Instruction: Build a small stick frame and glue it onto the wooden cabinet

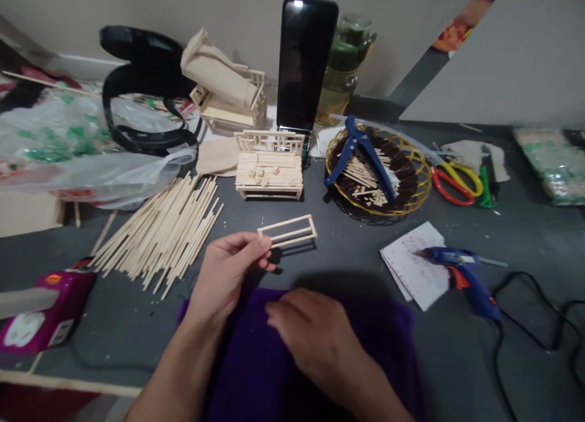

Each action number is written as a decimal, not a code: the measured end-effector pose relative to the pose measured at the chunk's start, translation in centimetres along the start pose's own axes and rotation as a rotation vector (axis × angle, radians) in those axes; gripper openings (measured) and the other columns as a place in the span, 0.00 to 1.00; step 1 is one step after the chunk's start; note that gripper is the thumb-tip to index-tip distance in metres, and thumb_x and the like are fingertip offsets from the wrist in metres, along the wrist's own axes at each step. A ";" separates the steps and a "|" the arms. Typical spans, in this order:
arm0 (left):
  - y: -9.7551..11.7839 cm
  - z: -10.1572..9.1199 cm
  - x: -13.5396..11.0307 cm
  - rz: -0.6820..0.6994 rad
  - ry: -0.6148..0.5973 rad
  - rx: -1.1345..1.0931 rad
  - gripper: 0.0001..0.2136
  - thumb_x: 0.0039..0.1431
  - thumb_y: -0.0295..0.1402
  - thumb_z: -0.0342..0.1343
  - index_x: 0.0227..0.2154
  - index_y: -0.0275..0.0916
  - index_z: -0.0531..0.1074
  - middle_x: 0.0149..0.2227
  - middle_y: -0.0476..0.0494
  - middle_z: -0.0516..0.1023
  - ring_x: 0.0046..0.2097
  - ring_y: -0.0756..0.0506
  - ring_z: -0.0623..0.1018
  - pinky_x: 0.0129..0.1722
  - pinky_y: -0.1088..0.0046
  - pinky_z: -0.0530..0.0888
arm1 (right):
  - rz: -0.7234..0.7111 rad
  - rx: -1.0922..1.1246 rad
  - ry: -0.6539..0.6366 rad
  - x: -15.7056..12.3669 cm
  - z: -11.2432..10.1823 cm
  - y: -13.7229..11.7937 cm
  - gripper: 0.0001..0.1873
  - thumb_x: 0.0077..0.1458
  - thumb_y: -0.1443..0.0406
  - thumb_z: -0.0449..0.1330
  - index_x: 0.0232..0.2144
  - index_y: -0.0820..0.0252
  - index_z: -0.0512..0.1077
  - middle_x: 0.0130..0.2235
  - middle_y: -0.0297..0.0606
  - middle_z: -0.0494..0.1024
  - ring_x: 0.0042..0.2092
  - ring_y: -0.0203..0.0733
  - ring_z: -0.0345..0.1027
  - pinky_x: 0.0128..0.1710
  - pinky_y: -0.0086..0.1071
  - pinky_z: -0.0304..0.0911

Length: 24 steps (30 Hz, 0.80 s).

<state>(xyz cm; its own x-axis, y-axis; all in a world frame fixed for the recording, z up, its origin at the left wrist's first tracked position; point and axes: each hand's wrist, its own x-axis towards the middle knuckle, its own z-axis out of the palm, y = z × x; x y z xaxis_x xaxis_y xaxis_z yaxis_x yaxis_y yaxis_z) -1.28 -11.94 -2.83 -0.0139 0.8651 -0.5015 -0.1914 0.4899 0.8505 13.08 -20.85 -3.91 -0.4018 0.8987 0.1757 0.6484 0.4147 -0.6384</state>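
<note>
Pinching the frame (292, 233) by its left end in the left hand (237, 260), thumb across the top, fingers beneath. Holding it just above the table (347, 251), in front of the small bench (269, 166) and between the sticks (159, 230) and the basket (423, 184). Over the purple cloth (256, 349) with the right hand (311, 318), fingers curled in and narrow, well apart from the frame; cannot tell whether gripping anything.

On the bench seat, a few small bits. Upright behind it, a phone (306, 62), with a bottle (350, 62) just beside. Behind and left of the bench, a second model (228, 114) with a rolled beige cloth (223, 74) on top. In the basket, short stick pieces, with blue cutters (351, 141) lying across, handles spread. Just right of the basket, scissors (457, 200) with red and yellow grips. Farther forward on the right, a blue glue gun (470, 275), nozzle over folded paper (425, 288). At the left, beyond the sticks, a plastic bag (68, 147).
</note>
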 end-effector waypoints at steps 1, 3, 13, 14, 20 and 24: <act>-0.2 0.2 0.1 0.001 -0.022 0.029 0.11 0.35 0.36 0.70 0.19 0.35 0.77 0.18 0.48 0.71 0.20 0.52 0.70 0.23 0.74 0.76 | 0.050 0.048 0.089 0.0 -0.7 0.5 0.08 0.62 0.68 0.54 0.36 0.56 0.74 0.33 0.36 0.78 0.34 0.36 0.71 0.35 0.30 0.65; -0.6 0.4 0.4 0.008 -0.045 0.072 0.11 0.36 0.37 0.69 0.21 0.35 0.78 0.19 0.47 0.72 0.20 0.52 0.70 0.24 0.74 0.75 | 0.194 0.072 0.275 0.0 -2.0 1.7 0.09 0.63 0.67 0.54 0.37 0.55 0.74 0.35 0.36 0.79 0.37 0.36 0.73 0.39 0.30 0.66; -1.3 0.4 0.8 0.013 -0.129 0.148 0.11 0.35 0.35 0.69 0.20 0.33 0.77 0.20 0.47 0.72 0.20 0.53 0.69 0.23 0.74 0.75 | 0.310 0.060 0.540 1.5 -3.3 4.6 0.08 0.60 0.65 0.56 0.32 0.55 0.75 0.33 0.36 0.76 0.36 0.38 0.70 0.36 0.32 0.65; -1.3 0.4 0.8 0.011 -0.135 0.148 0.11 0.35 0.36 0.69 0.20 0.33 0.77 0.20 0.47 0.72 0.20 0.53 0.69 0.23 0.74 0.75 | 0.285 0.040 0.512 1.8 -3.3 4.4 0.08 0.60 0.65 0.55 0.32 0.55 0.75 0.33 0.36 0.75 0.36 0.39 0.70 0.38 0.32 0.65; -1.6 0.3 1.3 0.026 -0.128 0.147 0.12 0.33 0.36 0.69 0.19 0.33 0.77 0.19 0.47 0.72 0.20 0.53 0.69 0.22 0.74 0.76 | 0.345 0.075 0.438 2.9 -3.8 5.0 0.07 0.58 0.66 0.56 0.37 0.55 0.74 0.35 0.36 0.75 0.37 0.39 0.69 0.40 0.32 0.63; -1.7 0.5 1.3 0.031 -0.126 0.163 0.12 0.33 0.36 0.69 0.19 0.33 0.77 0.18 0.48 0.71 0.19 0.54 0.68 0.22 0.74 0.75 | 0.395 0.087 0.401 2.8 -3.5 5.9 0.06 0.57 0.67 0.57 0.35 0.57 0.74 0.33 0.35 0.75 0.35 0.38 0.68 0.37 0.31 0.61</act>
<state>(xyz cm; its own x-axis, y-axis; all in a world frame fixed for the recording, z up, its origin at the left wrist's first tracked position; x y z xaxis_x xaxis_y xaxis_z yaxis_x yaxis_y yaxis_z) -0.53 -11.62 -4.82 0.1071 0.8817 -0.4594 -0.0316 0.4649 0.8848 18.04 -15.35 -4.56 0.1484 0.9741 0.1706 0.6375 0.0376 -0.7695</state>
